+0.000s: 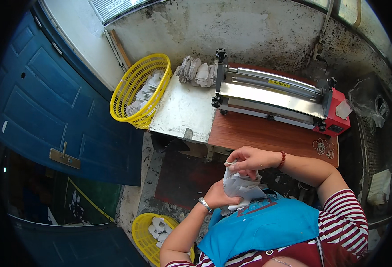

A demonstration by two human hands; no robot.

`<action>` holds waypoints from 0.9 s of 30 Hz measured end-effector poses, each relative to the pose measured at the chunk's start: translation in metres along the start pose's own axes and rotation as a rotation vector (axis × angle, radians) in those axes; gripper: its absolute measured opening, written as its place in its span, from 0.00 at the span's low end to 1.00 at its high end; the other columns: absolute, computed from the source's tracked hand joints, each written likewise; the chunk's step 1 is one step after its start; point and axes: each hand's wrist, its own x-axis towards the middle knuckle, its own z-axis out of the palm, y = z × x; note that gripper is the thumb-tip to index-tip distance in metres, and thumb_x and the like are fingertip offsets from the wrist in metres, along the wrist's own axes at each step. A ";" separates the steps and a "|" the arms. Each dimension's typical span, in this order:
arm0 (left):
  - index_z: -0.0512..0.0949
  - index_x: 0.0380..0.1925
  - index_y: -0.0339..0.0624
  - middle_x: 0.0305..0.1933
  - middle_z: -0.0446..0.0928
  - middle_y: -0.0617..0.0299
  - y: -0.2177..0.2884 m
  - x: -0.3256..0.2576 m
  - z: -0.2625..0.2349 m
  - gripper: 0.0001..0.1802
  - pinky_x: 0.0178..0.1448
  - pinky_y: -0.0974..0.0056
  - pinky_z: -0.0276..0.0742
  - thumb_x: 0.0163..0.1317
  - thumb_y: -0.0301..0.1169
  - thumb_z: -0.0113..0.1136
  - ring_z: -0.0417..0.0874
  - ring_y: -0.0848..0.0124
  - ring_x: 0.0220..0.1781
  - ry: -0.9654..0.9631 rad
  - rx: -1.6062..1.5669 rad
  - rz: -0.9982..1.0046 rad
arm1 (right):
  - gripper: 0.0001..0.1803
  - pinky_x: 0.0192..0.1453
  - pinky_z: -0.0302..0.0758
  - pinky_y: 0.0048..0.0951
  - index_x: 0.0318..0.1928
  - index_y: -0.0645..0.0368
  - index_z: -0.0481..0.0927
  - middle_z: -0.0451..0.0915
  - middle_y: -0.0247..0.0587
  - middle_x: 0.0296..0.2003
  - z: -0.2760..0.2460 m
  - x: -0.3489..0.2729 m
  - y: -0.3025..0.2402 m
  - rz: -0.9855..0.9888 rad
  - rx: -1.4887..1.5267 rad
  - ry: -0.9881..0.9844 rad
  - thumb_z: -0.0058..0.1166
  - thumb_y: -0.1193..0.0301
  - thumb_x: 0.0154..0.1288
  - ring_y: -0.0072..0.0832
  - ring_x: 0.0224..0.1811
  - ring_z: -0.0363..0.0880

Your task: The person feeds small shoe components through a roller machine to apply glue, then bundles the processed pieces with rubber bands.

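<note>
1. Two bare hands are seen at one bundle of white pieces [245,187], which is held just in front of a blue apron [267,222].
2. The bundle's left side is grasped by the left hand [222,195]; a silver-coloured bracelet [205,204] is worn on that wrist.
3. By the right hand [253,160], curled over the bundle's top, a pale band [228,163] is pinched; whether it is looped around the pieces cannot be told. A red beaded bracelet [282,159] is worn there.
4. Loose rings [322,146] are scattered on the brown tabletop [254,133], near a red-ended roller machine [271,94].
5. Stacks of white pieces [196,71] are set beside the machine's left end.
6. More pieces are contained in an upper yellow basket [131,84] and a lower yellow basket [139,232].
</note>
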 end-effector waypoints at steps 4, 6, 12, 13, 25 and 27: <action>0.73 0.52 0.37 0.49 0.79 0.55 0.005 -0.002 -0.001 0.38 0.57 0.61 0.75 0.39 0.41 0.73 0.80 0.64 0.51 0.019 0.052 -0.014 | 0.23 0.20 0.72 0.21 0.53 0.69 0.74 0.78 0.39 0.23 0.013 -0.001 -0.014 -0.100 -0.213 -0.018 0.53 0.61 0.68 0.17 0.17 0.76; 0.75 0.50 0.38 0.47 0.80 0.56 0.012 0.002 0.000 0.36 0.55 0.61 0.76 0.38 0.41 0.74 0.81 0.63 0.50 -0.003 0.250 -0.103 | 0.20 0.26 0.75 0.27 0.48 0.69 0.77 0.81 0.44 0.25 0.023 0.005 -0.013 -0.224 -0.390 -0.011 0.52 0.63 0.68 0.23 0.22 0.80; 0.78 0.44 0.36 0.42 0.82 0.53 -0.037 0.010 0.004 0.31 0.51 0.61 0.77 0.39 0.43 0.73 0.83 0.62 0.44 0.154 0.024 0.000 | 0.09 0.29 0.75 0.42 0.31 0.64 0.77 0.77 0.52 0.21 0.053 -0.007 0.003 -0.480 -0.995 -0.078 0.52 0.70 0.61 0.45 0.25 0.79; 0.78 0.45 0.37 0.43 0.82 0.55 -0.033 0.008 0.005 0.31 0.50 0.64 0.76 0.40 0.40 0.73 0.83 0.66 0.44 0.149 0.008 -0.035 | 0.09 0.29 0.75 0.42 0.31 0.64 0.77 0.77 0.52 0.21 0.052 -0.009 0.009 -0.476 -0.993 -0.086 0.52 0.70 0.61 0.45 0.25 0.79; 0.77 0.47 0.32 0.45 0.81 0.58 -0.099 -0.011 0.010 0.29 0.51 0.66 0.76 0.51 0.44 0.69 0.81 0.72 0.46 0.290 -0.665 -0.004 | 0.12 0.29 0.77 0.36 0.48 0.62 0.78 0.80 0.49 0.25 0.045 -0.032 0.057 -0.445 -0.737 0.087 0.53 0.74 0.65 0.42 0.24 0.81; 0.77 0.47 0.32 0.44 0.81 0.58 -0.102 -0.010 0.008 0.29 0.51 0.66 0.76 0.51 0.43 0.69 0.81 0.72 0.46 0.301 -0.670 -0.022 | 0.12 0.29 0.76 0.34 0.48 0.63 0.78 0.80 0.49 0.25 0.053 -0.025 0.047 -0.483 -0.621 0.101 0.53 0.74 0.65 0.40 0.24 0.81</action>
